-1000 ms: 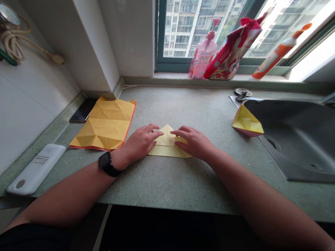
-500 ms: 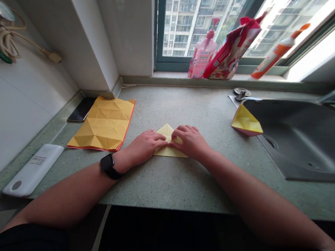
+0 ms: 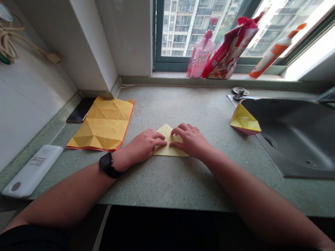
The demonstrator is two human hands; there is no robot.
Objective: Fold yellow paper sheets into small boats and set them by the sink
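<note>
A pale yellow folded paper (image 3: 171, 151) lies flat on the speckled countertop (image 3: 165, 183), right in front of the person and under both hands. Its top comes to a point, like a little roof, and its bottom edge is long and straight. A thin crease runs down from the point. The hands cover some of both sides, so I can't see the whole shape. The left hand (image 3: 146, 144) lies on the left part, with its thumb and pointer finger a little bit apart. The right hand (image 3: 193, 141) curves over the right part, with a gap between thumb and fingers. Both touch the paper, but neither is closed around it.
</note>
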